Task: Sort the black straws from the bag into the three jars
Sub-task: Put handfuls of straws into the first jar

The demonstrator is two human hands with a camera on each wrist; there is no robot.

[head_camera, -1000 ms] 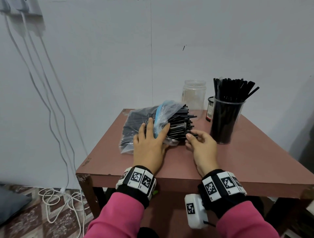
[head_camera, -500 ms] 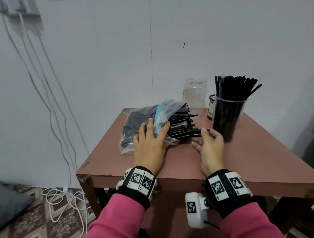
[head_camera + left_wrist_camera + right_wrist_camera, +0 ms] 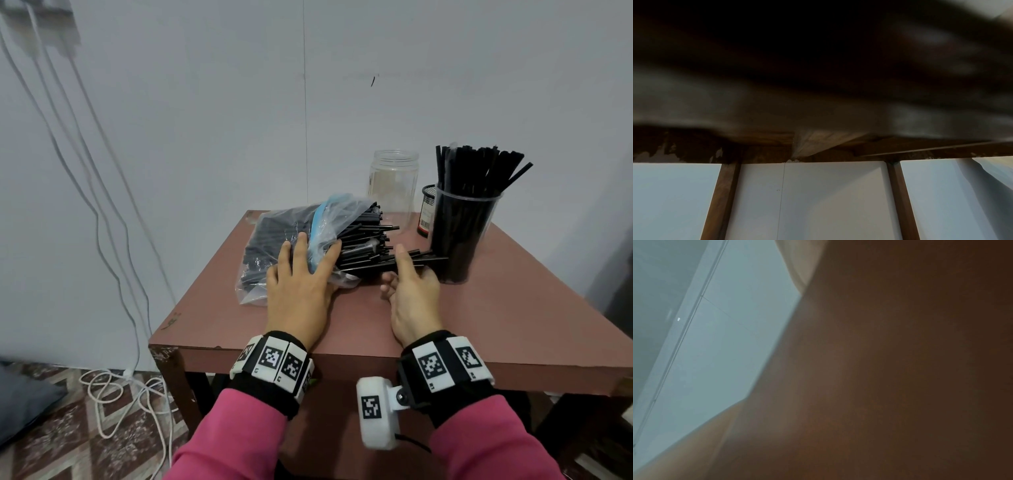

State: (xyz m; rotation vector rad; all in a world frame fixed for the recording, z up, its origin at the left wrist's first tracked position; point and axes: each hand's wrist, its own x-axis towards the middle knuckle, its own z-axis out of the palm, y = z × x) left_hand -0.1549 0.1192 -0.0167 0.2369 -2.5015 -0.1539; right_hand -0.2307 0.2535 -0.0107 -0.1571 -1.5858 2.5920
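On the desk point(image 3: 479, 308) the plastic bag point(image 3: 274, 240) of black straws point(image 3: 363, 240) lies at about ten o'clock, its open mouth facing three o'clock. The left hand point(image 3: 301, 284) rests flat on the bag with fingers straight and spread, pinning it down. The right hand point(image 3: 414, 291), just beside the mouth, has its fingers curled round a small bunch of pulled straws point(image 3: 428, 257) whose tips reach toward the full jar point(image 3: 462, 233) at one o'clock. That jar is already packed with upright straws. An empty clear jar point(image 3: 394, 188) stands at twelve o'clock, and a dark mesh pot point(image 3: 426, 212) sits between and behind the two. Both wrist views are dark or blurred and show nothing of the grip.

The risks from here, as I judge them: the bunch points straight at the full jar and appears to touch or nearly touch its base, so a push further toward three o'clock could tip it and spill its load. The grip looks loose and off-centre on long, slippery straws, so some may slide out when lifted. Dragging the bunch could also pull neighbouring straws out onto the desk if the left hand eases off the bag. Finally, the full jar has little room; the bunch probably belongs in the empty one.
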